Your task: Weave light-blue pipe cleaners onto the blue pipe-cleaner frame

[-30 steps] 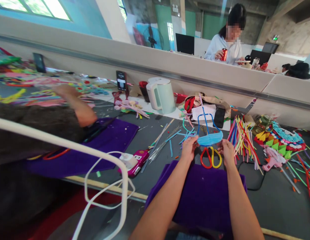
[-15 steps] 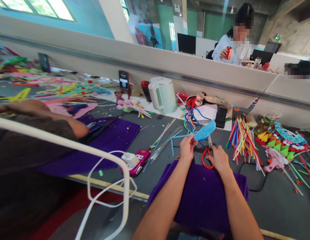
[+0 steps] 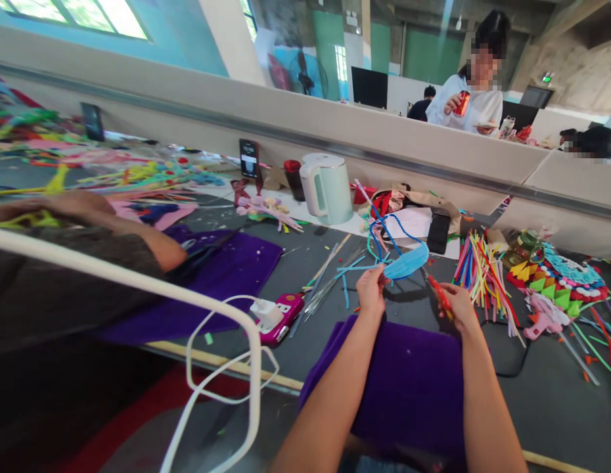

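The left hand (image 3: 371, 292) pinching the blue pipe-cleaner piece (image 3: 408, 261) is best kept clear of the scissors (image 3: 439, 293) gripped in the curled right hand (image 3: 459, 309).

I can't see the near end of the blue piece (image 3: 408, 261) from my end; the left hand (image 3: 372, 292) covers it. The right hand (image 3: 458, 307) hides part of the scissors (image 3: 439, 295), and I can't tell how far their blades stand apart. The picture's bottom edge cuts off the left forearm (image 3: 330, 394) and right forearm (image 3: 490, 394). At left, I get a co-worker (image 3: 39, 295) cropped by the edge, one bare arm (image 3: 133, 230) blurred. The lit phone's (image 3: 249, 159) small text is unreadable.
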{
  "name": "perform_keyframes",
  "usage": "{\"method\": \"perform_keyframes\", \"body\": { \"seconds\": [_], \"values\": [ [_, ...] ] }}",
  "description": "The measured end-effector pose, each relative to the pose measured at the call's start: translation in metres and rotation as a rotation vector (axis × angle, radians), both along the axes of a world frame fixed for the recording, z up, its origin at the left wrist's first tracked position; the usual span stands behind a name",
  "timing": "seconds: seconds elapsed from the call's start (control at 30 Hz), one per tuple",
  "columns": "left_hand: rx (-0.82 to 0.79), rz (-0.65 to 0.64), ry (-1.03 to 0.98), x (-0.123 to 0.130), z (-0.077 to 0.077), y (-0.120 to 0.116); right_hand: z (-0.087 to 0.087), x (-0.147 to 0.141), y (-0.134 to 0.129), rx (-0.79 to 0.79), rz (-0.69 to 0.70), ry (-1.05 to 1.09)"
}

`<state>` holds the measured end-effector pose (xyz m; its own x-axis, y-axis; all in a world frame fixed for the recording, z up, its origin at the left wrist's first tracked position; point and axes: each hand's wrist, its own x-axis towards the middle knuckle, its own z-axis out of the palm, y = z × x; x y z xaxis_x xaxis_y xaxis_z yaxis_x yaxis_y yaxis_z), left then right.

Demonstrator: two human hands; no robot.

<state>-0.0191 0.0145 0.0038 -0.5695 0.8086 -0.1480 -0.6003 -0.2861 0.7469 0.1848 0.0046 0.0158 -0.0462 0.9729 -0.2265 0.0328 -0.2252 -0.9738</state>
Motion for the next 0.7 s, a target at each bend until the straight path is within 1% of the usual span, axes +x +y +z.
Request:
{"method": "perform_keyframes", "body": {
  "seconds": [0.07,0.17,0.23,0.3,0.43,0.57,0.7],
  "values": [
    [-0.004,0.023,0.001,0.000,-0.001,0.000,0.007,0.007,-0.001,0.008,-0.013,0.198],
    [-0.001,0.005,0.011,0.001,-0.003,0.000,0.022,0.014,-0.009,0.028,-0.011,0.428],
    [0.005,-0.024,0.015,0.003,-0.004,0.000,0.032,0.016,-0.021,0.027,0.048,0.559],
    [0.009,-0.051,0.017,0.003,-0.005,-0.001,0.040,0.015,-0.037,0.022,0.101,0.639],
    [-0.013,-0.102,0.024,0.005,-0.008,-0.002,0.050,0.008,-0.075,0.084,0.093,0.647],
    [-0.049,-0.134,0.042,0.007,-0.012,-0.004,0.050,-0.004,-0.110,0.170,0.053,0.566],
    [-0.084,-0.174,0.057,0.010,-0.014,-0.005,0.050,-0.017,-0.134,0.227,0.024,0.551]
  ]
}}
